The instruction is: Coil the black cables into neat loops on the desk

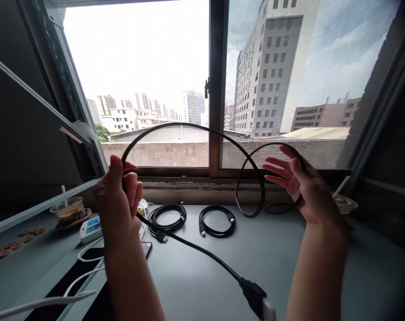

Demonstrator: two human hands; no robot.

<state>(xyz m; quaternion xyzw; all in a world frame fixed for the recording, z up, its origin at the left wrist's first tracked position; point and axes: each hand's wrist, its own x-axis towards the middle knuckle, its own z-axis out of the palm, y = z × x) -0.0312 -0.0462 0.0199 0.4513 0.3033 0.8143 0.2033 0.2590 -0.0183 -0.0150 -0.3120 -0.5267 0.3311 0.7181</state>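
A black HDMI-type cable (202, 128) arches through the air between my hands. My left hand (120, 196) is closed round it, and from below that fist a length runs down to the right, ending in a plug (256, 296) with a pale tip near the bottom edge. My right hand (299, 183) is raised with its fingers spread; the cable passes behind the fingers and over the hand near the thumb, and a loose loop hangs left of it. On the desk behind lie two coiled black cables (169, 216) (217, 234) with their plugs showing.
A grey desk (196, 272) reaches to the window wall. At left are a power strip (91, 228), a cup with a straw (68, 209), white cords (85, 272) and small brown pieces (13, 245). Another cup (345, 203) stands behind my right wrist.
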